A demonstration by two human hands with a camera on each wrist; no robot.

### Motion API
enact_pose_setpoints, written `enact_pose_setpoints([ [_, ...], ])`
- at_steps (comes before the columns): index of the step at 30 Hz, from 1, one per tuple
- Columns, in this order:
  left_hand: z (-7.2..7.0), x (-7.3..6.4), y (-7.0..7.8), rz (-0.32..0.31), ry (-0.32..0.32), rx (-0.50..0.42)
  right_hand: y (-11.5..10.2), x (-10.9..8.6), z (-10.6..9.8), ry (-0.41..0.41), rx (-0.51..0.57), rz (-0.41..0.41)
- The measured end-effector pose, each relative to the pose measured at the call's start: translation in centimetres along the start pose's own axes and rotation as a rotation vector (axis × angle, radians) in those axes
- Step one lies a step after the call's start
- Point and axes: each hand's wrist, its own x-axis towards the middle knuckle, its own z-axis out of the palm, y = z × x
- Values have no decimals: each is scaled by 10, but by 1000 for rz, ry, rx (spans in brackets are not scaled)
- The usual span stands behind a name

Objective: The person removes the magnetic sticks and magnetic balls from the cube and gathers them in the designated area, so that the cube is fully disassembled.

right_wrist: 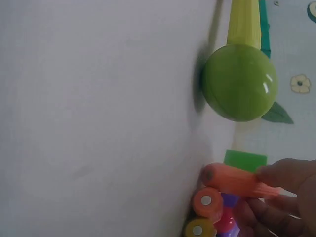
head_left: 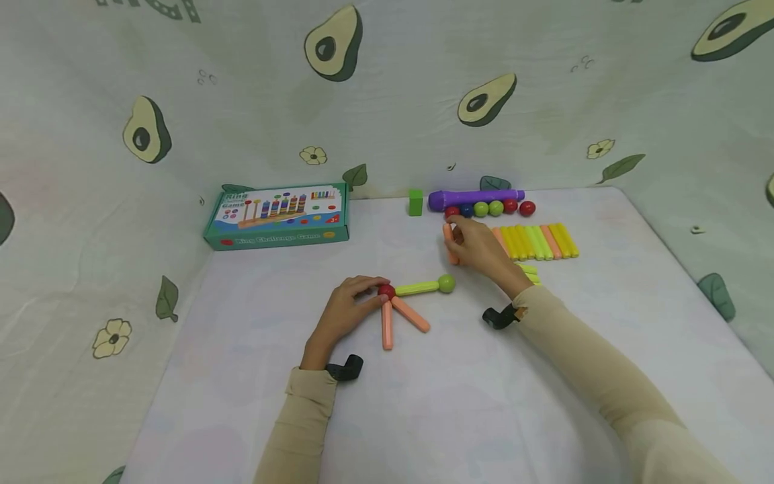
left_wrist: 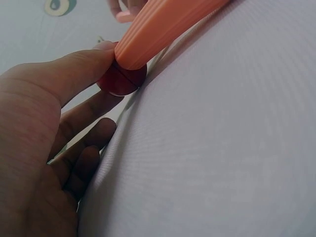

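Observation:
My left hand (head_left: pixel 347 309) pinches a red ball (head_left: pixel 386 291) between thumb and fingers, low over the white cloth. Fanning out from that ball are two orange rods (head_left: pixel 388 326) and a yellow-green rod (head_left: pixel 417 288), whose far end bears a green ball (head_left: pixel 447 284). In the left wrist view, one orange rod (left_wrist: pixel 158 32) covers part of the red ball. Farther back on the right, my right hand (head_left: pixel 478 247) pinches another orange rod (head_left: pixel 450 243) by thumb and fingertips. This rod stands at the left end of a row of rods (head_left: pixel 532 242).
A green game box (head_left: pixel 277 216) lies at the back left. Behind the rods are a green block (head_left: pixel 415 202), a purple stick (head_left: pixel 478 197) and several loose balls (head_left: pixel 496 208). Short yellow-green rods (head_left: pixel 530 274) lie partly behind my right wrist. Avocado-print cloth (head_left: pixel 399 101) hangs behind the table.

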Motion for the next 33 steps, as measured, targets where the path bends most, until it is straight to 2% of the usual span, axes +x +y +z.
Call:
enact_pose_setpoints([
  [8,0,1,-1,11,-1,0,6,7,3,-21,-147,73],
  [13,0,0,-1,21,9,-3,9,4,6,6,-173,33],
  [16,0,1,-2,25,8,-5,6,-3,4,29,-137,-28],
  [18,-1,1,-3,21,8,-4,2,-11,1,10,-93,-83],
  [23,-1,1,1,12,9,-19,-7,-39,-10,-166,-2,-204],
  [27,-1,0,3,1,5,-22,-6,-54,-5,-261,6,-300],
  [30,-2,0,2,-3,6,-17,-5,-58,5,-253,-9,-383],
  [33,-2,0,2,2,1,-20,-3,-61,13,-217,-41,-426],
])
